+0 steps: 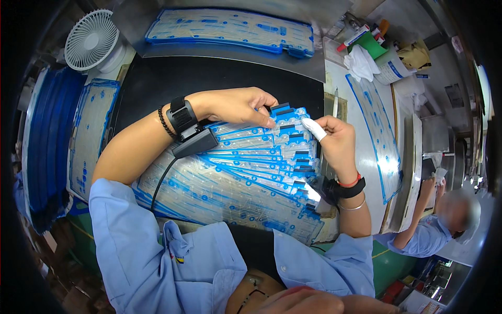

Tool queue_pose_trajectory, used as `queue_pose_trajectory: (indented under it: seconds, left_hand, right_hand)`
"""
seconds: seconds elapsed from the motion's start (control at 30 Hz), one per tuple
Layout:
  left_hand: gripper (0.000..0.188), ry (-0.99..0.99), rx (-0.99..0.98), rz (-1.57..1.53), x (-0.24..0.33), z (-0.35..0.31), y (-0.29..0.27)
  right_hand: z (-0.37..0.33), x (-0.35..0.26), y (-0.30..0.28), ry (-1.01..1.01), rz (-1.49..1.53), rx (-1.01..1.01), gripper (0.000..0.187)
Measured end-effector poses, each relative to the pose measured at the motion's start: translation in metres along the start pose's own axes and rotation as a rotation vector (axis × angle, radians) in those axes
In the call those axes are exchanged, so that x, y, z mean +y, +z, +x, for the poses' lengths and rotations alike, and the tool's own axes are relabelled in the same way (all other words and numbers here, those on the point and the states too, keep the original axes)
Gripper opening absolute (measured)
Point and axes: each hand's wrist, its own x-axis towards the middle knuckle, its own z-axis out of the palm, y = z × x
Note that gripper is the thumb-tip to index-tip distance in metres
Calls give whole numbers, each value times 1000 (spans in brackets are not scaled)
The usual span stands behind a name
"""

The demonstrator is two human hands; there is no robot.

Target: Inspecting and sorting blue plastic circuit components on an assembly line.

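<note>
A fanned stack of thin clear-and-blue plastic sheets (251, 152) lies in front of me, with small black tabs along its right ends. My left hand (238, 106) reaches over the upper sheets, its thumb and curled forefinger closed at the end of the topmost sheet (289, 114), next to a black tab (280, 108). At that sheet's right corner, my right hand (337, 141) pinches the edge; its thumb wears a white cover (314, 129). Each wrist carries a black strap, and the left one has a dark box (196, 144) with a cable hanging over the sheets.
A black mat (219, 73) covers the worktop. Behind it, more blue-edged sheets (230, 31) rest on a metal ledge. Single sheets lie left (93, 136) and right (374, 131). A white fan (94, 41) stands back left; a white tub (393, 67) back right. Another person (426, 230) works at right.
</note>
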Motion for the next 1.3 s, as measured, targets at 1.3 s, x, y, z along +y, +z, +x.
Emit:
queue_pose_trajectory:
  seconds: [1.3]
  left_hand:
    - [27,-29,70,-179,-14,5,5]
  right_hand:
    - [-22,-27,-37,107,-484,-278,17]
